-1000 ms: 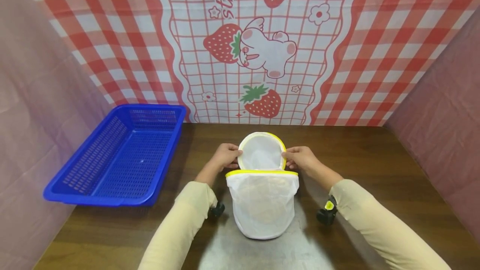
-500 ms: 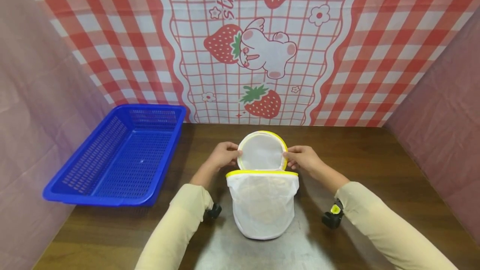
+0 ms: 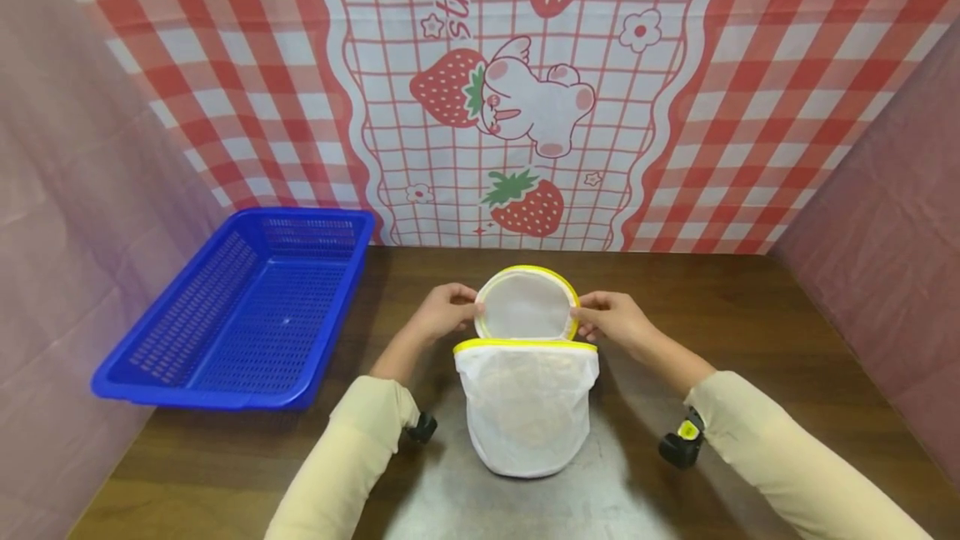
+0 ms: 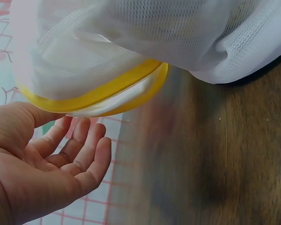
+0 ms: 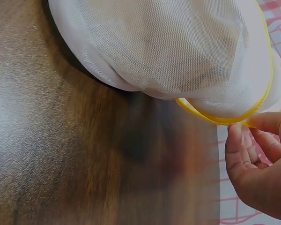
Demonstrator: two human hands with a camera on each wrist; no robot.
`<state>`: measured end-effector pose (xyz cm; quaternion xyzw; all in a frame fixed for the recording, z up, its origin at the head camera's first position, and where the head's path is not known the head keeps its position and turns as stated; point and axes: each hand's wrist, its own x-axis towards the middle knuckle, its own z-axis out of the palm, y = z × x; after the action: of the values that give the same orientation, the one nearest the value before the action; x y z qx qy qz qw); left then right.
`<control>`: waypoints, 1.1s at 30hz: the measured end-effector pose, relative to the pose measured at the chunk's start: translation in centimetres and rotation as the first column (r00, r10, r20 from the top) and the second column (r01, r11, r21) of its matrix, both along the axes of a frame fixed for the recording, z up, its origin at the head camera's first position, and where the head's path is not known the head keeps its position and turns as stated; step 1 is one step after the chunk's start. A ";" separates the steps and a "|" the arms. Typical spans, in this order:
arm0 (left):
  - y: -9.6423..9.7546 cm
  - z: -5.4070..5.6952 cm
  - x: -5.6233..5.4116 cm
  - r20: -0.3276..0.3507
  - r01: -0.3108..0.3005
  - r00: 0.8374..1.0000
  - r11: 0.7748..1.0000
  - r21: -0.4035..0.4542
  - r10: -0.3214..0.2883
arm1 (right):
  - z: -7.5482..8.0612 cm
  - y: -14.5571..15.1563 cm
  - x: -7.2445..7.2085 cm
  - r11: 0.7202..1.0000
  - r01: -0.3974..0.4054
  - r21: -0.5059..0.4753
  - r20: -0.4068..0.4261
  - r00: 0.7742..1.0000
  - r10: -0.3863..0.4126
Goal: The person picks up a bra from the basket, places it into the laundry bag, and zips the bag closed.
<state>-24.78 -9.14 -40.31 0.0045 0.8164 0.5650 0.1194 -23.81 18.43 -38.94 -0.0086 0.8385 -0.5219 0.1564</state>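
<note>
A white mesh laundry bag (image 3: 528, 415) with yellow zip edging stands in front of the person, its round top flap (image 3: 525, 304) folded back behind the opening. The left hand (image 3: 444, 312) holds the flap's left edge, thumb on the near side. On the opposite edge, the right hand (image 3: 613, 319) pinches the rim between thumb and fingers. In the left wrist view, the thumb lies at the yellow zip (image 4: 98, 93) with the other fingers loosely bent below. The right wrist view shows fingertips gripping the yellow rim (image 5: 234, 121). Something pale shows faintly through the mesh.
A blue perforated plastic basket (image 3: 247, 323) sits at the left of the brown wooden table (image 3: 720, 307). A red-and-white strawberry cloth (image 3: 637, 107) hangs behind the table, with pinkish curtains on both sides.
The right hand has shifted slightly right, and the flap looks a little wider. Both forearms have spread outward. The bag's body stays in place.
</note>
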 end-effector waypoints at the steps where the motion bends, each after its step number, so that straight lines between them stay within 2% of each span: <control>1: -0.1 0.1 0.2 -0.007 0.003 1.000 1.000 -0.004 -0.003 | 0.0 0.0 0.1 1.000 -0.004 0.002 -0.003 1.000 0.004; 6: -0.6 0.3 0.8 -0.041 0.020 0.999 1.000 -0.024 -0.021 | 0.2 0.2 0.8 0.999 -0.032 0.005 -0.037 0.999 0.033; 13: -1.0 0.7 1.8 -0.036 0.045 0.998 0.997 -0.069 -0.048 | 0.2 0.8 1.8 0.996 -0.063 0.055 -0.078 0.995 0.068; 22: -1.6 1.0 3.1 -0.074 0.089 0.993 0.992 -0.088 -0.096 | 0.6 1.1 3.0 0.989 -0.115 0.090 -0.118 0.985 0.125; 28: -1.9 1.1 3.8 -0.037 0.130 0.990 0.985 -0.115 -0.135 | 0.7 1.3 3.5 0.988 -0.145 0.048 -0.133 0.980 0.151; 31: -2.0 0.9 3.9 -0.004 0.148 0.989 0.985 -0.083 -0.149 | 0.6 1.3 3.6 0.989 -0.146 0.021 -0.131 0.980 0.148; 33: -2.1 0.8 3.9 0.031 0.139 0.990 0.989 -0.052 -0.137 | 0.6 1.3 3.6 0.989 -0.150 0.011 -0.136 0.979 0.150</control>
<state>-20.92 -11.23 -39.55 0.0502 0.8275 0.5330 0.1694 -20.17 19.72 -38.36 -0.1074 0.8446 -0.5063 0.1374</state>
